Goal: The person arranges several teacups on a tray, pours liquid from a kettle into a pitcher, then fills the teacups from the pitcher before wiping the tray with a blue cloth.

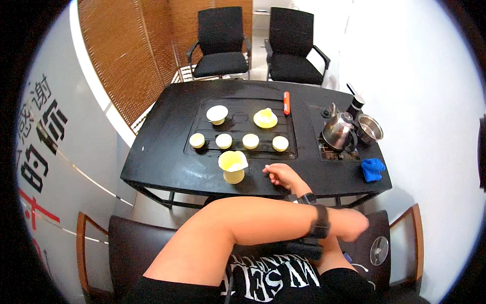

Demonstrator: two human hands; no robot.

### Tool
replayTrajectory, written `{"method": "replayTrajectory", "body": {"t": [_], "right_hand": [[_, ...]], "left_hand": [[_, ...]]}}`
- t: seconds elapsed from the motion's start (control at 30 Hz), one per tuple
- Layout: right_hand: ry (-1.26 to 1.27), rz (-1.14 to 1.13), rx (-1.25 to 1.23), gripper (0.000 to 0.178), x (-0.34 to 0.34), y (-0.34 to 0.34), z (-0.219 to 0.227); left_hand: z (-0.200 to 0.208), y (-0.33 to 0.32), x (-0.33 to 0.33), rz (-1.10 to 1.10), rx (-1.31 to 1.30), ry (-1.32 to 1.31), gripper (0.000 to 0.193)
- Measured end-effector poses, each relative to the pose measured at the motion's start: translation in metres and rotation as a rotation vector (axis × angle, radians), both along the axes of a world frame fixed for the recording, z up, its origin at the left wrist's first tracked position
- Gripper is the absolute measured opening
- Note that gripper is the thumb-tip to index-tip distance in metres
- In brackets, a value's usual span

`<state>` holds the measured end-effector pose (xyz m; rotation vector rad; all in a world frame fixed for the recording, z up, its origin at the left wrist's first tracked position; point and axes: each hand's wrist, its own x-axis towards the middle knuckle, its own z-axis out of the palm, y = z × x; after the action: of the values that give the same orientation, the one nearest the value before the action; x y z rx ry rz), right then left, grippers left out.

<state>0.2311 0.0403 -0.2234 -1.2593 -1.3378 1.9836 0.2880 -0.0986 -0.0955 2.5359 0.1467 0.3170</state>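
My left arm crosses in front of me to the right. My left hand [352, 224] is past my right forearm, above the dark seat, its fingers smeared by motion. Over the table's near edge, my right hand [283, 175] has its fingers curled together with nothing visible in them. To its left stands a pale yellow spouted pitcher [234, 175], apart from the fingers. Several small yellow cups form a row beyond it, including a right-end cup [280, 144]. Behind them are a white wide-rimmed bowl [217, 115] and a yellow spouted vessel on a rounded base [266, 118].
A black table [167, 119] holds an inset tea tray [238, 104] and an orange-red tube [286, 103]. At right are a steel kettle [338, 133], a steel pot [370, 129] and a blue cloth [373, 170]. A clear disc [378, 251] lies on the seat. Two black chairs [221, 38] stand beyond.
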Motion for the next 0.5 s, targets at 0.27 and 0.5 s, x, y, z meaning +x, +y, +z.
{"method": "replayTrajectory", "body": {"t": [0.27, 0.5], "right_hand": [[-0.028, 0.209, 0.003, 0.027, 0.022, -0.002, 0.037], [-0.152, 0.411, 0.097, 0.029, 0.067, -0.007, 0.148]], "left_hand": [[0.11, -0.093, 0.065, -0.631, -0.162, -0.326, 0.014], [0.119, -0.095, 0.022, -0.704, -0.189, -0.541, 0.013]]}}
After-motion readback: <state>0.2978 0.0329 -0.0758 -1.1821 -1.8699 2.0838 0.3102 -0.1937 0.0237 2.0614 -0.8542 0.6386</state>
